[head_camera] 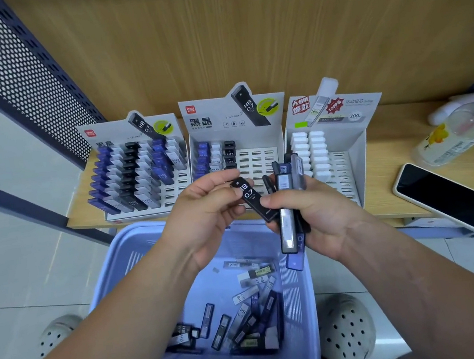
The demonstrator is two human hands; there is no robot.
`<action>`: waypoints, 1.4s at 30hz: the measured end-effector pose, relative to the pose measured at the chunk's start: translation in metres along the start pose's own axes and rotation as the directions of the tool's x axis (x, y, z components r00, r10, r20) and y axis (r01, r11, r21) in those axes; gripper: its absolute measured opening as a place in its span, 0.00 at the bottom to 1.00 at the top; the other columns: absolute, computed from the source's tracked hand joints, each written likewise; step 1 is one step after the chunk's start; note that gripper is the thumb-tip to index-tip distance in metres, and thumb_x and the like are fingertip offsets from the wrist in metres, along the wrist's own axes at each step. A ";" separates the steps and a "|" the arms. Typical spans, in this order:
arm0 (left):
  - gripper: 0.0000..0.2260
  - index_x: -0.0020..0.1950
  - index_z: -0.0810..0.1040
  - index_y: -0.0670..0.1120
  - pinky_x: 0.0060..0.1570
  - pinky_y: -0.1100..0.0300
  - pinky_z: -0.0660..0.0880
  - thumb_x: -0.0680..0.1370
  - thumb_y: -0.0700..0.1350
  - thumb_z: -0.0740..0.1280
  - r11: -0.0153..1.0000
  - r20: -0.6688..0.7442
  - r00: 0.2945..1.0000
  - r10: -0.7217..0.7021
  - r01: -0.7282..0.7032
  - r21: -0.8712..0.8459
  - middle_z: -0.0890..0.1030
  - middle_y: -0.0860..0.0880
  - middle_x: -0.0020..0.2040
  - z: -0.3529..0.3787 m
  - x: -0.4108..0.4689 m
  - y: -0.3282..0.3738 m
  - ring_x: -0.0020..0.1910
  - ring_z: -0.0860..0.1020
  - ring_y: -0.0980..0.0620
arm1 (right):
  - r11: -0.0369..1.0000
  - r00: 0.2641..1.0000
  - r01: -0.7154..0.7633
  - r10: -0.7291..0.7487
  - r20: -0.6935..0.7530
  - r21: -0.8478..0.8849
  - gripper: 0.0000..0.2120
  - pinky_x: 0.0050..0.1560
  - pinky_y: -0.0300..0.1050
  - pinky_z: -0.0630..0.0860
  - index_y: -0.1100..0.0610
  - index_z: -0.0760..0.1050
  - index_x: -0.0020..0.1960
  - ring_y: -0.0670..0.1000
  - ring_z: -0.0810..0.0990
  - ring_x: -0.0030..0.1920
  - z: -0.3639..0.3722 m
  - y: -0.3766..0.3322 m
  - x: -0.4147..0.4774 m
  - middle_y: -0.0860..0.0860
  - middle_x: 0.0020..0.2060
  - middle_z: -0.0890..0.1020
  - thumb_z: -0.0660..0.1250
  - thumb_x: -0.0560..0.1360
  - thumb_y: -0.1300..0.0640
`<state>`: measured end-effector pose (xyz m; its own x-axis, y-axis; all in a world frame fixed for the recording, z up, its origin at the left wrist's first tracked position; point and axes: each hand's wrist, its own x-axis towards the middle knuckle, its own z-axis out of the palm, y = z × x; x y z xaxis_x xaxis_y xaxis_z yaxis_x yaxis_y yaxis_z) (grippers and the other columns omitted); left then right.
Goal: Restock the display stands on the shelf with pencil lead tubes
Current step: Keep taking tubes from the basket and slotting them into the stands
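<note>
Head camera, frame centre: the left hand (203,211) pinches the top of a black tube (253,200), its long axis slanting lower right into the right hand (310,208), which grips a bundle of tubes (289,202) just below the half-empty middle stand (280,139).

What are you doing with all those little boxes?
A person is filling display stands on a wooden shelf with pencil lead tubes. The right hand grips a bunch of tubes, and the left hand is pinching one black tube marked HB 0.7. The left stand looks almost full, the middle stand has many empty slots, and the right stand holds white tubes. More tubes lie loose in the blue basket below.
</note>
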<state>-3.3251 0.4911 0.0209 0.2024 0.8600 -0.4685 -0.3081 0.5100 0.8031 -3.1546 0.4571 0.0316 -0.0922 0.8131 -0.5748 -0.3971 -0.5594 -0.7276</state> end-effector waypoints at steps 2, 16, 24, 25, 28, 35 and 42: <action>0.11 0.53 0.81 0.40 0.42 0.60 0.78 0.75 0.28 0.66 1.000 -0.013 1.000 0.000 0.000 0.029 0.84 0.36 0.52 -0.001 0.001 0.001 0.43 0.82 0.47 | 1.000 1.000 -0.003 0.003 -0.025 -0.003 0.21 0.37 0.46 0.81 0.62 0.77 0.64 0.52 0.84 0.39 0.000 0.001 0.002 0.59 0.47 0.86 0.73 0.71 0.70; 0.10 0.53 0.85 0.45 0.42 0.79 0.71 0.74 0.34 0.72 0.341 0.117 0.887 0.448 -0.290 0.894 0.81 0.54 0.42 -0.033 0.045 0.027 0.36 0.79 0.64 | 0.993 0.983 -0.069 0.084 -0.165 0.092 0.18 0.32 0.44 0.78 0.58 0.73 0.55 0.51 0.76 0.32 -0.008 0.002 0.008 0.54 0.34 0.78 0.74 0.71 0.71; 0.10 0.50 0.86 0.42 0.51 0.51 0.80 0.72 0.31 0.72 -0.038 0.437 0.777 0.454 -0.473 0.880 0.84 0.44 0.47 -0.040 0.061 0.002 0.43 0.82 0.47 | 0.993 0.982 -0.070 0.086 -0.170 0.100 0.17 0.34 0.44 0.79 0.57 0.74 0.53 0.52 0.77 0.33 -0.008 0.003 0.011 0.53 0.34 0.79 0.74 0.70 0.71; 0.10 0.50 0.85 0.41 0.50 0.50 0.80 0.72 0.31 0.72 -0.035 0.440 0.777 0.451 -0.477 0.878 0.84 0.44 0.46 -0.041 0.062 0.001 0.42 0.82 0.46 | 0.992 0.982 -0.069 0.086 -0.170 0.102 0.17 0.34 0.44 0.79 0.57 0.74 0.53 0.51 0.77 0.33 -0.008 0.003 0.011 0.53 0.34 0.79 0.74 0.70 0.71; 0.10 0.50 0.85 0.42 0.50 0.51 0.81 0.72 0.32 0.72 -0.016 0.434 0.780 0.452 -0.479 0.877 0.84 0.44 0.47 -0.042 0.065 -0.001 0.42 0.82 0.47 | 0.992 0.982 -0.069 0.087 -0.169 0.109 0.17 0.34 0.44 0.79 0.57 0.74 0.53 0.51 0.77 0.33 -0.009 0.003 0.011 0.52 0.33 0.79 0.74 0.70 0.71; 0.10 0.51 0.85 0.41 0.49 0.51 0.81 0.72 0.31 0.72 -0.006 0.463 0.772 0.435 -0.511 0.860 0.84 0.44 0.48 -0.041 0.065 -0.003 0.41 0.83 0.47 | 0.992 0.983 -0.069 0.087 -0.165 0.110 0.17 0.33 0.44 0.78 0.58 0.74 0.54 0.52 0.77 0.33 -0.009 0.002 0.011 0.53 0.34 0.78 0.74 0.70 0.70; 0.10 0.50 0.85 0.40 0.46 0.52 0.81 0.71 0.31 0.73 -0.037 0.485 0.744 0.459 -0.530 0.847 0.83 0.44 0.46 -0.043 0.067 -0.008 0.41 0.82 0.46 | 0.992 0.982 -0.062 0.080 -0.170 0.107 0.16 0.34 0.44 0.79 0.58 0.74 0.53 0.51 0.77 0.33 -0.009 0.003 0.011 0.53 0.33 0.79 0.74 0.70 0.70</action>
<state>-3.3486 0.5456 -0.0328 0.4606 0.8651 0.1984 0.6920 -0.4900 0.5301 -3.1482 0.4624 0.0195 0.0328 0.7266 -0.6863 -0.4860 -0.5884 -0.6462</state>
